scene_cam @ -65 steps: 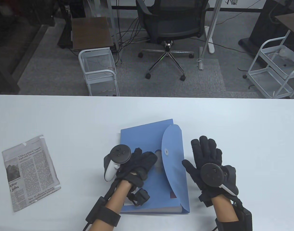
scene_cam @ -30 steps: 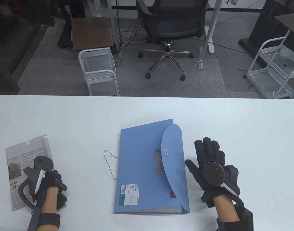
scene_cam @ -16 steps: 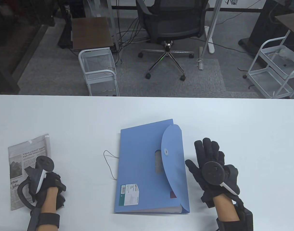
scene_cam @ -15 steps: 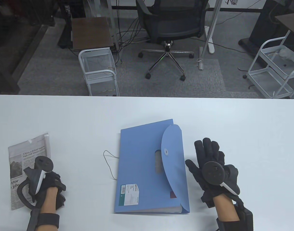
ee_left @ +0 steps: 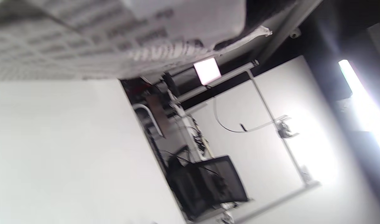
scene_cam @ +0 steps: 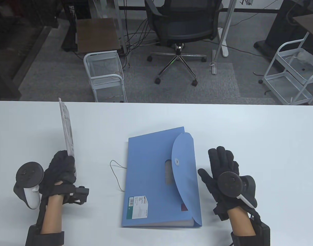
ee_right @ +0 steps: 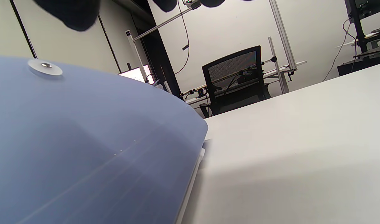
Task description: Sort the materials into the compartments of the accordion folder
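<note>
A blue accordion folder (scene_cam: 151, 176) lies flat on the white table (scene_cam: 261, 133), its rounded flap (scene_cam: 184, 169) closed over the right side with a round button (scene_cam: 176, 161). A loose thin string (scene_cam: 116, 174) trails off its left edge. My left hand (scene_cam: 62, 166) grips a folded newspaper (scene_cam: 66, 130) by its near end and holds it up on edge above the table; its print fills the top of the left wrist view (ee_left: 115, 37). My right hand (scene_cam: 224, 166) lies flat and open on the table just right of the folder. The flap also shows in the right wrist view (ee_right: 84, 140).
Beyond the table's far edge are a white wire cart (scene_cam: 105, 74), an office chair (scene_cam: 182, 33) and a second white cart (scene_cam: 294, 74) at the right.
My left hand left the folder, went to the newspaper at the table's left, gripped it and lifted it up on edge. The right hand has barely moved.
</note>
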A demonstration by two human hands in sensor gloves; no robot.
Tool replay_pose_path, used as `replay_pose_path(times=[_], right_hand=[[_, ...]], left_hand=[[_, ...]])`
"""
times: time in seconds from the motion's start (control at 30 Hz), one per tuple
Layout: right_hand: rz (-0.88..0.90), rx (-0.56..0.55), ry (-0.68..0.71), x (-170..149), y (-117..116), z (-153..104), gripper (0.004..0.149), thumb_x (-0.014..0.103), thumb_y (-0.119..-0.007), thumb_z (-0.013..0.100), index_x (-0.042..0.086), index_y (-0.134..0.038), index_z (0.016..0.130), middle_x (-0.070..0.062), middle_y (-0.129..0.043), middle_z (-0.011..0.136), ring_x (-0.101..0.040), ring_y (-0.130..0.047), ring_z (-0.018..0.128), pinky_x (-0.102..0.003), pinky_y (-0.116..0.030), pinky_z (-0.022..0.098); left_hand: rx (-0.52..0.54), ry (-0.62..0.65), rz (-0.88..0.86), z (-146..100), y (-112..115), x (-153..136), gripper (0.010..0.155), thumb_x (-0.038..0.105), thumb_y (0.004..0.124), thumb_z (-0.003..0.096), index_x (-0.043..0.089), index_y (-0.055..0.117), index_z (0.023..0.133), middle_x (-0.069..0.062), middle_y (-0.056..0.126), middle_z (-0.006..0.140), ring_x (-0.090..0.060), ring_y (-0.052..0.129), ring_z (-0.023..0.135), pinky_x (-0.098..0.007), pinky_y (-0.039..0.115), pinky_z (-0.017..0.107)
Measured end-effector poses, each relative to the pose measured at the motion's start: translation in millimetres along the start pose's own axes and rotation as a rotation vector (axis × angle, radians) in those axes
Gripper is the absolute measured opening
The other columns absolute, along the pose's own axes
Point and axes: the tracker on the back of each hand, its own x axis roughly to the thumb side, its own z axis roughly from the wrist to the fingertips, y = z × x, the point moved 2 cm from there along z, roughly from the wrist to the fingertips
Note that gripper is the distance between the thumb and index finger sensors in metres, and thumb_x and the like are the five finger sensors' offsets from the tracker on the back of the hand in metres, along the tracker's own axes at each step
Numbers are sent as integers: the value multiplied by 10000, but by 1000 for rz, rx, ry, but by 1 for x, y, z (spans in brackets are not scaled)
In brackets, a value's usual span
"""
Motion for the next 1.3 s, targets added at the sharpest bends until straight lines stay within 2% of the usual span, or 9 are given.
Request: replay_pose_path(times=[0.13,0.3,0.53,0.7,0.77,0.9,0.97,1.13,1.3], right_hand=[[37,-6,2,0,1,-1,788,600,-588,574,143,-311,1153,-286,-282,1204,-591,-341,1047,-765,-428,693],[311,-54,-11,-7,8,-3,786,607,-586,575,118,-362,1147,-290,-361,1196,-592,-426,1026,-738,-497,689],[813,-102,33,-6,21,-6,807,650,-571,578,58,-494,1121,-287,-589,1127,-586,-629,909,-657,-638,650],[1236,54,145,14,15,-4,846,680,-582,575,36,-503,1119,-275,-720,1041,-563,-763,800,-616,-730,566],[1336,103,177,19,11,-3,819,668,-618,580,44,-522,1103,-210,-830,930,-504,-887,685,-552,-818,469],[1406,29,94,10,8,0,456,447,-775,593,194,-690,962,-18,-975,648,-368,-1019,414,-399,-894,239],[1389,71,84,8,9,0,433,425,-794,593,203,-703,952,-14,-987,648,-371,-1025,394,-378,-894,217],[1330,13,38,3,12,-1,432,390,-818,584,196,-726,959,10,-1011,605,-322,-1041,332,-306,-891,156],[1420,-40,26,-5,14,-2,411,357,-816,589,201,-740,961,12,-1014,580,-321,-1040,329,-297,-887,152]], left_hand=[[-122,132,-174,-8,22,49,442,225,635,620,31,611,1016,-332,519,1138,-590,648,945,-548,709,663],[-455,253,-398,-21,77,104,442,241,622,633,51,594,1031,-311,514,1151,-568,654,960,-532,713,675],[-886,292,-658,-47,155,140,442,252,610,648,66,575,1047,-296,493,1170,-557,642,980,-525,703,697],[-1070,256,-736,-61,193,142,441,263,603,655,79,569,1054,-281,493,1178,-543,653,986,-512,710,704],[-1098,223,-760,-62,202,136,441,269,598,658,84,563,1057,-280,486,1180,-538,651,989,-508,709,707],[-1121,162,-849,-57,204,124,442,257,590,669,70,540,1066,-288,460,1183,-545,630,995,-516,692,716],[-1066,153,-789,-52,202,117,442,261,595,663,71,553,1060,-289,477,1177,-547,642,986,-515,701,706],[-1041,129,-742,-46,202,107,443,274,601,670,75,556,1063,-288,474,1179,-548,635,988,-519,697,705],[-1007,120,-630,-40,203,100,478,322,622,683,61,576,1080,-300,474,1182,-573,611,983,-554,670,695]])
